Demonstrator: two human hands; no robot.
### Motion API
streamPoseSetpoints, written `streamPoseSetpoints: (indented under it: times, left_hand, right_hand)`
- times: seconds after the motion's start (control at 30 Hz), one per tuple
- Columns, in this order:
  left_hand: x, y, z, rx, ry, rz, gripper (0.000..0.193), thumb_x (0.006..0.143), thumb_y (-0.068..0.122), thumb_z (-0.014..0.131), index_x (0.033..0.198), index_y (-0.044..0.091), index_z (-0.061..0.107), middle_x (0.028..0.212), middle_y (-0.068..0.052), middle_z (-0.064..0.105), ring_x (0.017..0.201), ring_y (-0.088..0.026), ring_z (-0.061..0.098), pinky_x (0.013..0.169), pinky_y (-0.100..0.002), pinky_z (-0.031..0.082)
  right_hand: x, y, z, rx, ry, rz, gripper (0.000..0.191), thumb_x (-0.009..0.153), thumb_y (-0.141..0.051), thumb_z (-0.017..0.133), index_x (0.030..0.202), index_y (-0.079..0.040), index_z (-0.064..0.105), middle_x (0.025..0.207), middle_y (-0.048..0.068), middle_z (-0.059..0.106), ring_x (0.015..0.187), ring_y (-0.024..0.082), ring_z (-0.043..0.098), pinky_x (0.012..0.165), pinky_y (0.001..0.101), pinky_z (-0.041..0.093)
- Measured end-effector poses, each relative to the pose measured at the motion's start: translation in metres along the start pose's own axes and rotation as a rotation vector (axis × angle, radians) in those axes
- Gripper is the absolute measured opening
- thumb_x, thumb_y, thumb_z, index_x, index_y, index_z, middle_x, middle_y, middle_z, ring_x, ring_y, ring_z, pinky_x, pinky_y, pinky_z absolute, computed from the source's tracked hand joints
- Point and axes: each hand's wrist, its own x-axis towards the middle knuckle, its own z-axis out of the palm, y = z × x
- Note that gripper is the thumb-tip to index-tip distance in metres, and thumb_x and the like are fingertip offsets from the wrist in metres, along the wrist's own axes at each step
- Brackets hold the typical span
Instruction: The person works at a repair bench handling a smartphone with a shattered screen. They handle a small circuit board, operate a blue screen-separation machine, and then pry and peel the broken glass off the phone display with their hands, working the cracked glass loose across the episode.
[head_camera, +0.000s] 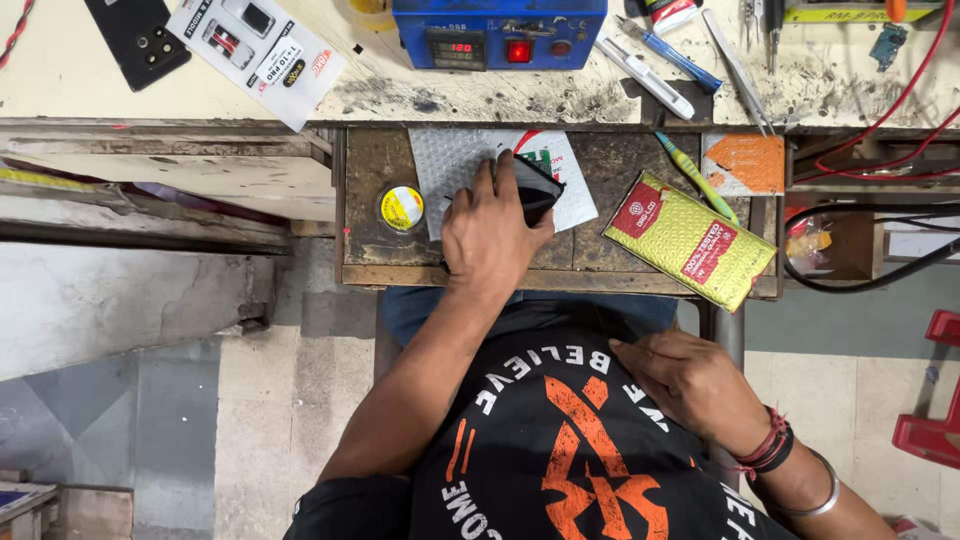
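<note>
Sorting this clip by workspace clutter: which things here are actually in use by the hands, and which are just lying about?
In use:
left hand gripping a black phone-like device
bubble-wrap pouch under that device

Lying about:
yellow padded envelope
round tape roll
blue bench unit with lit display
green toothbrush
black phone
right hand, resting on the shirt, holds nothing

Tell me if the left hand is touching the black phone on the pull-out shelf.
Touching. The head view shows the left hand lying over the black phone, fingers wrapped on its edge, with no gap, above the bubble-wrap pouch.

Yellow pouch (690, 240), tape roll (402, 208), blue pwr supply (498, 32).
</note>
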Motion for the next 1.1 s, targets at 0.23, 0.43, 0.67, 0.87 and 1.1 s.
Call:
streamPoseSetpoints:
  times: [0.23, 0.43, 0.67, 0.87, 1.1]
  left_hand:
    - [-0.001, -0.001, 0.001, 0.001, 0.004, -0.025, 0.087, 0.067, 0.051, 0.088, 0.137, 0.006, 0.061, 0.132, -0.019, 0.065, 0.096, -0.036, 0.072, 0.078, -0.044, 0.061]
    - [-0.002, 0.002, 0.000, 0.018, -0.008, -0.042, 0.089, 0.065, 0.051, 0.088, 0.137, 0.007, 0.059, 0.133, -0.018, 0.064, 0.095, -0.036, 0.073, 0.077, -0.044, 0.061]
    - [-0.004, 0.006, -0.005, 0.050, -0.040, -0.060, 0.091, 0.066, 0.055, 0.087, 0.137, 0.006, 0.058, 0.135, -0.019, 0.063, 0.094, -0.036, 0.073, 0.075, -0.044, 0.062]
    - [0.000, 0.006, -0.007, 0.083, -0.085, -0.076, 0.094, 0.064, 0.058, 0.087, 0.137, 0.007, 0.058, 0.135, -0.019, 0.062, 0.091, -0.034, 0.074, 0.073, -0.042, 0.062]
    - [0.001, 0.005, -0.013, 0.089, -0.096, -0.084, 0.092, 0.070, 0.058, 0.084, 0.142, 0.009, 0.055, 0.132, -0.019, 0.064, 0.087, -0.032, 0.075, 0.067, -0.040, 0.062]
  right_hand:
    - [-0.011, 0.004, -0.006, 0.051, -0.089, 0.026, 0.036, 0.077, -0.009, 0.075, 0.112, -0.008, 0.075, 0.086, 0.006, 0.073, 0.078, 0.026, 0.071, 0.075, 0.0360, 0.057]
    - [-0.028, 0.002, -0.011, 0.013, -0.118, 0.042, 0.039, 0.076, -0.006, 0.074, 0.116, -0.008, 0.074, 0.085, 0.006, 0.071, 0.079, 0.027, 0.070, 0.075, 0.0368, 0.057]
    - [-0.052, -0.001, -0.016, -0.026, -0.150, 0.066, 0.053, 0.066, -0.004, 0.074, 0.119, -0.010, 0.073, 0.084, 0.007, 0.070, 0.079, 0.028, 0.069, 0.072, 0.0379, 0.057]
    - [-0.063, 0.004, -0.020, 0.036, -0.196, 0.087, 0.053, 0.067, -0.004, 0.075, 0.119, -0.009, 0.072, 0.083, 0.006, 0.072, 0.076, 0.026, 0.071, 0.071, 0.0381, 0.058]
    - [-0.066, 0.005, -0.022, 0.037, -0.115, 0.164, 0.038, 0.074, -0.005, 0.074, 0.111, -0.009, 0.076, 0.079, 0.003, 0.075, 0.076, 0.024, 0.072, 0.071, 0.0359, 0.058]
